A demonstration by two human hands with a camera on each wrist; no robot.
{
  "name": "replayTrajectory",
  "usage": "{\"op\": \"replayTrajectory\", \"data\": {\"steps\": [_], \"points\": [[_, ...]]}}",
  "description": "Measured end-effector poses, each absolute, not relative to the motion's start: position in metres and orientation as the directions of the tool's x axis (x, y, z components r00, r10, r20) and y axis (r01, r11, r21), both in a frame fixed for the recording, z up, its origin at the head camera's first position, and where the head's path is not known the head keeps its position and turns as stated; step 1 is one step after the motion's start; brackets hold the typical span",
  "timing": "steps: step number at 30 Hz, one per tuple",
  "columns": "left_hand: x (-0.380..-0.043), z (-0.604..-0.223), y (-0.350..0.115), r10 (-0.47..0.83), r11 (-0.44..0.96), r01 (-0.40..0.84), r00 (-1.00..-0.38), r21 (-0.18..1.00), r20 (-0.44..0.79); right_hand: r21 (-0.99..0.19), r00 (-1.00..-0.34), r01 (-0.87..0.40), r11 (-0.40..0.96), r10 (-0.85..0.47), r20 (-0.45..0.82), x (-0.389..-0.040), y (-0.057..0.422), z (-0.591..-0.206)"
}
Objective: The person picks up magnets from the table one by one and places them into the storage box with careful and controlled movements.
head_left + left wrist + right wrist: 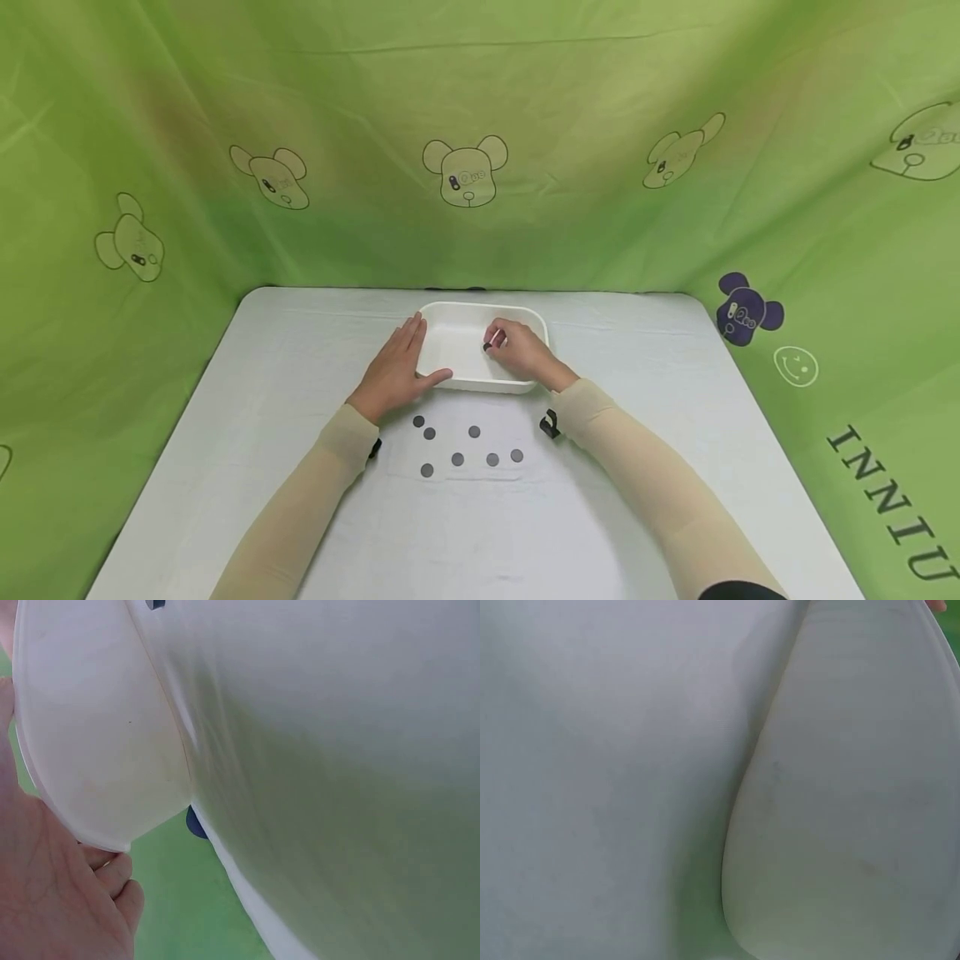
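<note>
A white rectangular tray (453,346) stands near the far edge of the table. My left hand (396,367) rests against its left side, fingers straight along the rim and thumb over the near rim. In the left wrist view the palm of the left hand (60,892) lies by the tray's outer wall (105,727). Above the tray's inside, my right hand (519,348) pinches a small dark disc (487,346) between thumb and fingers. Several flat grey discs (457,459) lie scattered on the table in front of the tray. The right wrist view shows the tray wall (847,787) but not the disc.
A white cloth covers the table (622,517). Green printed curtains (360,233) stand close behind and on both sides. A black strap piece (550,424) hangs by the right wrist, and another dark piece (375,448) shows at the left wrist.
</note>
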State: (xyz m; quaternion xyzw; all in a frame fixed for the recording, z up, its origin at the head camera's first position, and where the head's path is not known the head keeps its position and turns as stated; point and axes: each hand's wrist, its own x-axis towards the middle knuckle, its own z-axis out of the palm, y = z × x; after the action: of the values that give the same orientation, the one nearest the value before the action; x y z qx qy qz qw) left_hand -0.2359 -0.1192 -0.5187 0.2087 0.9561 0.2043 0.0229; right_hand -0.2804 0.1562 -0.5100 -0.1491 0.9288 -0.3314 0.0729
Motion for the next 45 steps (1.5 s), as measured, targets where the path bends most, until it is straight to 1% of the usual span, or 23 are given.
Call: {"op": "replayTrajectory", "data": {"steps": [8, 25, 38, 45], "points": [[-0.2352, -0.5187, -0.1193, 0.411, 0.826, 0.393, -0.91, 0.404, 0.044, -0.597, -0.941, -0.203, 0.776, -0.324, -0.1, -0.2777, 0.1542, -0.5087], [-0.2369, -0.5215, -0.1198, 0.413, 0.829, 0.393, -0.91, 0.397, 0.04, -0.565, -0.947, -0.2, 0.8, -0.306, -0.097, -0.2792, 0.1552, -0.5124], [-0.2356, -0.518, -0.1201, 0.42, 0.819, 0.409, -0.905, 0.403, 0.066, -0.541, -0.947, -0.215, 0.813, -0.308, -0.087, -0.2779, 0.1532, -0.5078], [-0.2354, -0.5178, -0.1201, 0.417, 0.822, 0.403, -0.907, 0.403, 0.056, -0.559, -0.947, -0.254, 0.789, -0.32, -0.022, -0.2776, 0.1544, -0.5117]]}}
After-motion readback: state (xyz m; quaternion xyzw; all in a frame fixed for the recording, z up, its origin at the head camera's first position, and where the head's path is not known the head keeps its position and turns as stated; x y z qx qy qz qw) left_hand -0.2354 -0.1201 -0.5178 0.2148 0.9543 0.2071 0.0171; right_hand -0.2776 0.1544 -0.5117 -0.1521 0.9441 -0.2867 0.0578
